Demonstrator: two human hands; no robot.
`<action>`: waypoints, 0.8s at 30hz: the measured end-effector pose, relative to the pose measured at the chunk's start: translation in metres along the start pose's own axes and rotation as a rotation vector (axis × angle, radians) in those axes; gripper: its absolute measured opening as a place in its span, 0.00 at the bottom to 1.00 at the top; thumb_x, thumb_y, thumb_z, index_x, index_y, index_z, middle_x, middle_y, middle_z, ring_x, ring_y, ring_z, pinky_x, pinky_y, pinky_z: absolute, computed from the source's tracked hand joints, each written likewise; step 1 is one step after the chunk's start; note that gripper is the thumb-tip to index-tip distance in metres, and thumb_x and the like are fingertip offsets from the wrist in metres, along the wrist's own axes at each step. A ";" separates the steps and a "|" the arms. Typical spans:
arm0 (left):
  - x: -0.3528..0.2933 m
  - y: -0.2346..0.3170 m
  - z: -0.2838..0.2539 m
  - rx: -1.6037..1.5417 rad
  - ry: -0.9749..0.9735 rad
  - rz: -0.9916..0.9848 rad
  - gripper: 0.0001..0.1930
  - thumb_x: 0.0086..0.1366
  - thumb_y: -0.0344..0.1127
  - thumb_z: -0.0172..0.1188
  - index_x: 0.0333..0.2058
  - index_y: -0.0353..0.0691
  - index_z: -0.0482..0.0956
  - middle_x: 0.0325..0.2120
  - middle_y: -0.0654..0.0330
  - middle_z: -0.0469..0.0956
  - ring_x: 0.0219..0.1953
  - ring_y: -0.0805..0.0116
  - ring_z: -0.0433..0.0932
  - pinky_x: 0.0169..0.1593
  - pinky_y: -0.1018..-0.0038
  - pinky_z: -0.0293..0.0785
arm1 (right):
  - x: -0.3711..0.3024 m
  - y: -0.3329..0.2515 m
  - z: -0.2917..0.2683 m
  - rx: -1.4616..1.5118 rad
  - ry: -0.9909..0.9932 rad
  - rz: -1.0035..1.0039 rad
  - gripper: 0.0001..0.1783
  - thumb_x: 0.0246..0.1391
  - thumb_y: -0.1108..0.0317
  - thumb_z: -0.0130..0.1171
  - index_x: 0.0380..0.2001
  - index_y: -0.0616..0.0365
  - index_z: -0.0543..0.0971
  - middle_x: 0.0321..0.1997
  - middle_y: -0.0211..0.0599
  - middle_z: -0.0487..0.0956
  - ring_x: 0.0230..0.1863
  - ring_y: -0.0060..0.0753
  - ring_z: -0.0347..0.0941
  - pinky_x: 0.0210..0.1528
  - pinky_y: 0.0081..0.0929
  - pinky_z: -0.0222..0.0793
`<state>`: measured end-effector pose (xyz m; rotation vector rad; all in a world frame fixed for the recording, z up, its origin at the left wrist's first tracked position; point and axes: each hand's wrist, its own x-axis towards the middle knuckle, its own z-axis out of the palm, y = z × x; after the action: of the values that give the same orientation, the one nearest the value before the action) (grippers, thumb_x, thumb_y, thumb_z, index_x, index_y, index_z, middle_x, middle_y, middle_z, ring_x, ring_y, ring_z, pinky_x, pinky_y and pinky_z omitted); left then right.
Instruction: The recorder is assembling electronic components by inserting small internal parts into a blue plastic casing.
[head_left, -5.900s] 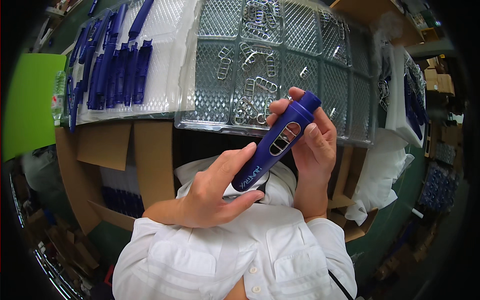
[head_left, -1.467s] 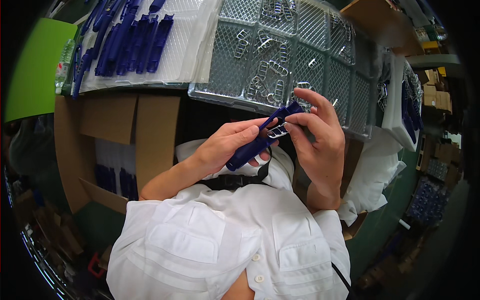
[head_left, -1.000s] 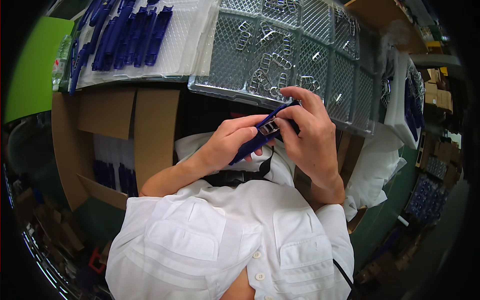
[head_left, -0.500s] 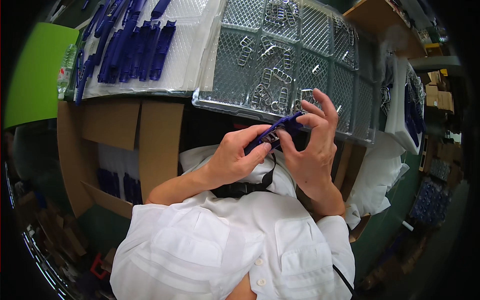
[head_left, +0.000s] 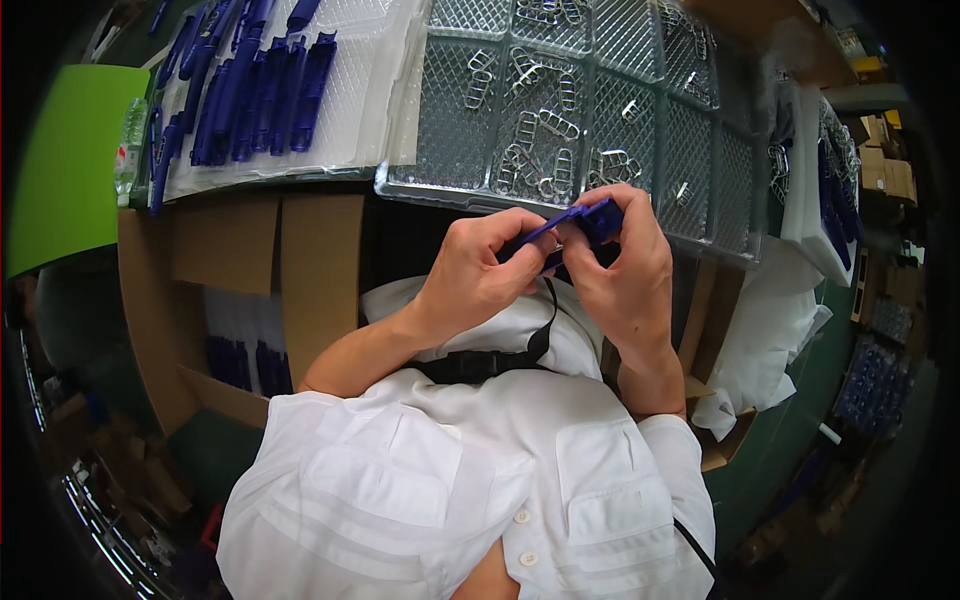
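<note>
Both my hands hold a dark blue plastic part (head_left: 603,219) in front of the tray's near edge. My left hand (head_left: 476,268) pinches one end between thumb and fingers. Around the other end my right hand (head_left: 632,272) is closed, with its thumb pressed against the part's side. Fingers cover much of the part, and whatever lies inside it is hidden. Just beyond my hands is a clear compartmented tray (head_left: 445,140) with loose silver metal frames (head_left: 558,124) in several compartments. More long blue plastic parts (head_left: 314,95) lie on a whitish textured tray (head_left: 365,110) at the far left.
A clear bottle (head_left: 130,145) stands by a green panel (head_left: 62,170) at the left. Below the table is an open cardboard box (head_left: 320,265) with blue parts inside. On the right are a white foam tray (head_left: 808,210) and a white plastic bag (head_left: 752,335).
My right fingers, spread before, have closed around the blue part's end. The part has tilted, and the metal piece that showed in it is now covered. The view has shifted slightly.
</note>
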<state>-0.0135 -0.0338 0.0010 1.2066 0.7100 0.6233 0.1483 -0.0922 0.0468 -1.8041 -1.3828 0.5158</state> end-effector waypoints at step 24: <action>-0.019 0.041 -0.002 0.608 0.078 0.614 0.31 0.55 0.33 0.79 0.57 0.33 0.79 0.37 0.50 0.82 0.32 0.62 0.85 0.30 0.72 0.83 | 0.000 0.033 -0.024 1.255 -0.243 -0.041 0.39 0.58 0.73 0.62 0.70 0.70 0.61 0.64 0.68 0.72 0.65 0.56 0.73 0.68 0.51 0.69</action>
<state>-0.0292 -0.0368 0.0432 2.0079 0.6062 1.0040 0.1859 -0.1037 0.0352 -0.6893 -0.8474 1.2493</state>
